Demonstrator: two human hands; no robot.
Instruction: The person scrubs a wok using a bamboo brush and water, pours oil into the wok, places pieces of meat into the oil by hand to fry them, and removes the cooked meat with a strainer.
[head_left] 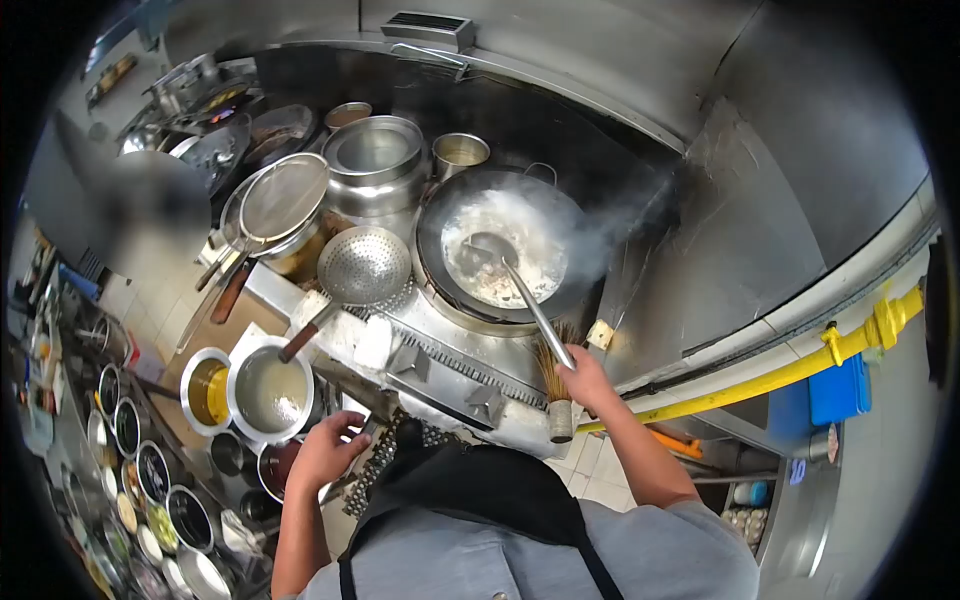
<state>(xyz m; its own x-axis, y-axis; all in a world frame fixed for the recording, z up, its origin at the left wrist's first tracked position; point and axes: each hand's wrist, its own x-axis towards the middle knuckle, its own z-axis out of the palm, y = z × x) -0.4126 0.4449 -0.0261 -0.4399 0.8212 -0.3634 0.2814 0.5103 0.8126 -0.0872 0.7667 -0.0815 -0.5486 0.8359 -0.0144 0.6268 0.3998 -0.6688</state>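
1. Wok sits on the stove, with pale, wet food in its bottom and steam drifting off to the right.
2. Right hand is closed around the handle end of a metal ladle; the ladle's bowl dips into the food, which the steam makes hard to identify.
3. Left hand holds nothing that shows, its fingers parted and loosely bent, just beside a dark red pot.
4. Near that hand stands a steel pot of cloudy liquid, next to a smaller container of yellow liquid.
5. Perforated strainer lies left of the wok, its wooden handle reaching over the steel pot.
6. Bristle brush rests beside the right hand.
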